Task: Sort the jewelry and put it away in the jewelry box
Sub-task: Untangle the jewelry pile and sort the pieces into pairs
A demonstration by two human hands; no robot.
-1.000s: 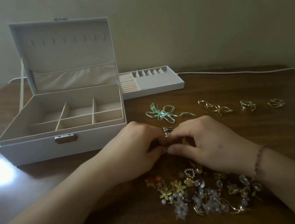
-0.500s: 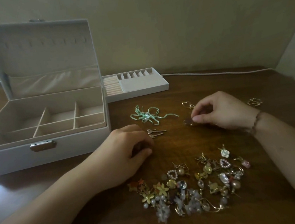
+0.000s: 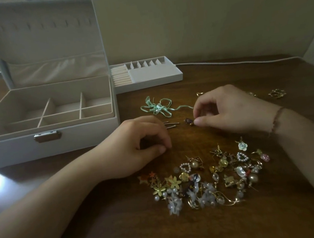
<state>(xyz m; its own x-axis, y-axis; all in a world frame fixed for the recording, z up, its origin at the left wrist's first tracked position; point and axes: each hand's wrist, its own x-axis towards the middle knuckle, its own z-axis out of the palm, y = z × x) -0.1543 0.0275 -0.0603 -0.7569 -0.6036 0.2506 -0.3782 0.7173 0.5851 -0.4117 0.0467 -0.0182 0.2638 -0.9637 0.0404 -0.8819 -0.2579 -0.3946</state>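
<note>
Jewelry box [image 3: 46,119] sits open to the left of both hands, nearer the left hand [image 3: 136,146], which rests loosely curled and holds nothing. Right hand [image 3: 227,109] pinches a small dark earring [image 3: 188,121] (axis too small to tell) just above the worktop [image 3: 242,226]; half a second ago it was farther back.

The tabletop [image 3: 242,226] is dark, grained wood with a low sheen. The jewelry box [image 3: 19,150] looks matt and pale, lined in soft cloth, with a shiny metal clasp [image 3: 47,136]. The jewelry pile [image 3: 208,179] glints gold metal and glossy pearls, and the ribbon [image 3: 158,108] is satiny green.
</note>
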